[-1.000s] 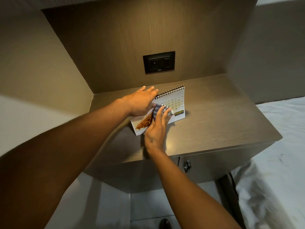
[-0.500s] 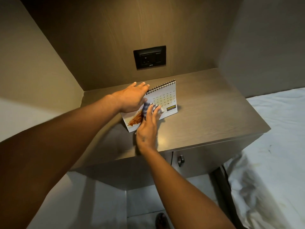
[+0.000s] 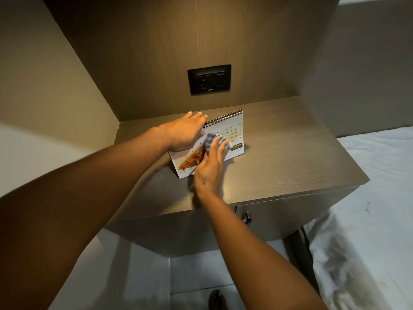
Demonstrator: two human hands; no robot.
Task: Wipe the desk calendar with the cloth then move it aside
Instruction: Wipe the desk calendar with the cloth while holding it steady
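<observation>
A white spiral-bound desk calendar [image 3: 234, 127] stands tilted on the brown wooden table [image 3: 290, 157], its date grid and a food picture facing me. My left hand [image 3: 183, 133] lies flat over the calendar's upper left part and spiral edge, holding it steady. My right hand [image 3: 210, 166] presses a small blue-and-white cloth [image 3: 212, 139] against the calendar's front face, near its middle. The hands hide most of the page's left half.
A black wall socket [image 3: 209, 79] sits in the wooden back panel above the calendar. The table has a drawer with a dark knob [image 3: 247, 217] below its front edge. A white bed [image 3: 368, 220] lies to the right. A foot [image 3: 215, 299] shows on the tiled floor.
My right hand with the cloth has shifted slightly over the calendar's face. My left hand stays on the calendar's top. The camera view has moved a little.
</observation>
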